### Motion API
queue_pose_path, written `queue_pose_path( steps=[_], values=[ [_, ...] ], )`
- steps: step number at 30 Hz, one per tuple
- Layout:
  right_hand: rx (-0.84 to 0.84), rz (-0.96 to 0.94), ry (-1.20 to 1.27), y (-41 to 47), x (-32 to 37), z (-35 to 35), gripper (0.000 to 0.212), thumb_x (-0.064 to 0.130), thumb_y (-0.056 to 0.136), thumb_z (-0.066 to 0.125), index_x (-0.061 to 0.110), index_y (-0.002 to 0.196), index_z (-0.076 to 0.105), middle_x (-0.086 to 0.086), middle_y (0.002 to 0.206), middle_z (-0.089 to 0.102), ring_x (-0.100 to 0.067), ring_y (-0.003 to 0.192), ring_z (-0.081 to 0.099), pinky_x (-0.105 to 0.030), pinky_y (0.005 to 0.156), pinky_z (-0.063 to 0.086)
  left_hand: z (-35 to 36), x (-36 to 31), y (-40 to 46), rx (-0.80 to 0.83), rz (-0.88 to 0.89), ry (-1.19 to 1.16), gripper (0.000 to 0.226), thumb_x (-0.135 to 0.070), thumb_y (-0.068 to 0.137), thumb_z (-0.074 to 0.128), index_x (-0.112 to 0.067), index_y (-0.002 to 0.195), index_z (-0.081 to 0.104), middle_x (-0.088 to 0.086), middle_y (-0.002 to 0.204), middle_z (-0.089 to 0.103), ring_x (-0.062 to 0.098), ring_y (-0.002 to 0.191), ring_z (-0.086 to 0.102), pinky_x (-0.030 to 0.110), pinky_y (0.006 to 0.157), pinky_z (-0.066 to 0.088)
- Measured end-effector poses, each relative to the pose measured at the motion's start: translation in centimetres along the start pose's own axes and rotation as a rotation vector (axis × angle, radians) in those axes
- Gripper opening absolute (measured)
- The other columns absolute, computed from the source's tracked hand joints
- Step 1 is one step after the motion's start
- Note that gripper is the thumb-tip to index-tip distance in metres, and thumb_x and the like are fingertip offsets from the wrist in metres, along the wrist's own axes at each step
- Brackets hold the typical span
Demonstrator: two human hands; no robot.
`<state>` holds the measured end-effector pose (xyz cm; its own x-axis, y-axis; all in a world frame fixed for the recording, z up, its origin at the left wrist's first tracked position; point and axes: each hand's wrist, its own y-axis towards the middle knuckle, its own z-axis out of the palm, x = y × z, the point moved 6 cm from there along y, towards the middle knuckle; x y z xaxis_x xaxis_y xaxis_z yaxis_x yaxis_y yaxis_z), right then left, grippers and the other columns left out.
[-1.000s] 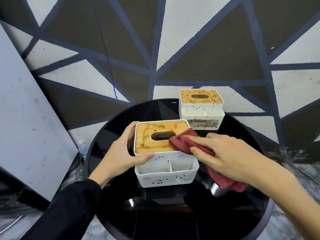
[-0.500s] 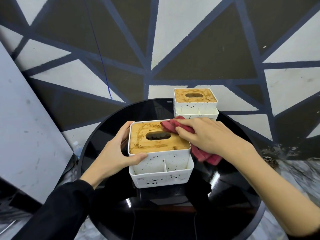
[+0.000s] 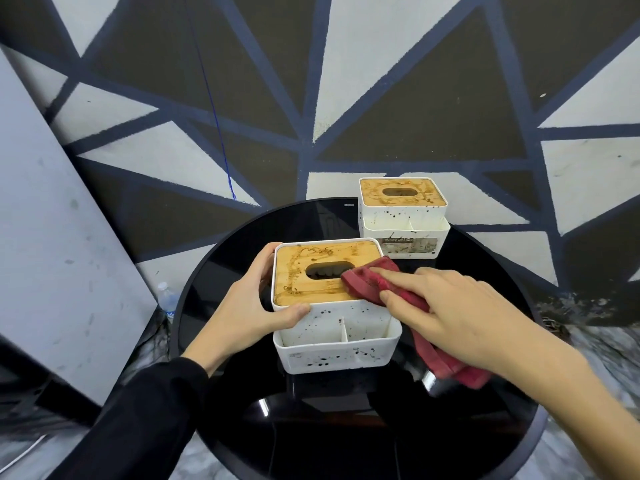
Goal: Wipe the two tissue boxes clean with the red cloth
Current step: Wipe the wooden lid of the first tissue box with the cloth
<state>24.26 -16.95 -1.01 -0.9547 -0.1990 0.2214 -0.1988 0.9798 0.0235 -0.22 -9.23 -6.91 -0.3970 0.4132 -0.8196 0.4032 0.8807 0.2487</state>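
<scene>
Two white tissue boxes with stained wooden lids stand on a round black table [image 3: 242, 427]. The near tissue box [image 3: 322, 271] is speckled with dark spots on its front wall. My left hand [image 3: 249, 306] grips its left side, thumb on the front. My right hand [image 3: 446, 310] presses the red cloth [image 3: 367, 280] flat on the right part of the lid, beside the slot; the cloth's tail hangs down past the box's right side. The far tissue box [image 3: 401, 209] stands untouched behind, also spotted, with a worn label on its front.
A plastic water bottle [image 3: 168, 299] stands on the floor left of the table. A large grey board [image 3: 52, 237] leans at the left. Behind is a wall painted in triangles, with a thin blue cord [image 3: 214, 109] hanging down it.
My right hand slid the red cloth from the lid's right side to its far edge, then back toward the near right beside the slot. My left hand kept its hold on the box.
</scene>
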Motion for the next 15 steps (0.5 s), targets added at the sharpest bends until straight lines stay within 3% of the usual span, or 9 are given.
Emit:
queue_pose_path(
  steps=[8,12,15],
  values=[
    [-0.023,0.022,0.002,-0.1,-0.1,0.1,0.053,0.065,0.098,0.024,0.056,0.147,0.041,0.012,0.097,0.057,-0.017,0.095,0.061,-0.037,0.082,0.051,-0.1,1.4,0.4,0.036,-0.051,-0.041,0.104,-0.057,0.069,0.087,-0.040,0.154,0.032,-0.023,0.147,0.057,0.005,0.136,0.058,0.035,0.112,0.049],
    [-0.017,0.026,0.012,0.2,-0.3,-0.2,0.047,0.063,0.102,0.029,0.056,0.145,0.045,0.016,0.098,0.058,-0.018,0.097,0.062,-0.037,0.081,0.050,0.1,1.5,0.2,0.014,-0.079,-0.092,0.107,-0.056,0.064,0.089,-0.037,0.151,0.031,-0.027,0.146,0.052,-0.004,0.140,0.050,0.021,0.112,0.048],
    [-0.021,0.036,-0.014,0.9,-0.7,-0.2,0.047,0.064,0.102,0.030,0.058,0.148,0.041,0.016,0.110,0.062,-0.022,0.103,0.064,-0.038,0.077,0.046,0.8,1.3,-0.9,-0.041,-0.104,-0.123,0.108,-0.059,0.062,0.091,-0.043,0.149,0.030,-0.037,0.144,0.048,-0.010,0.139,0.046,0.022,0.111,0.047]
  ],
)
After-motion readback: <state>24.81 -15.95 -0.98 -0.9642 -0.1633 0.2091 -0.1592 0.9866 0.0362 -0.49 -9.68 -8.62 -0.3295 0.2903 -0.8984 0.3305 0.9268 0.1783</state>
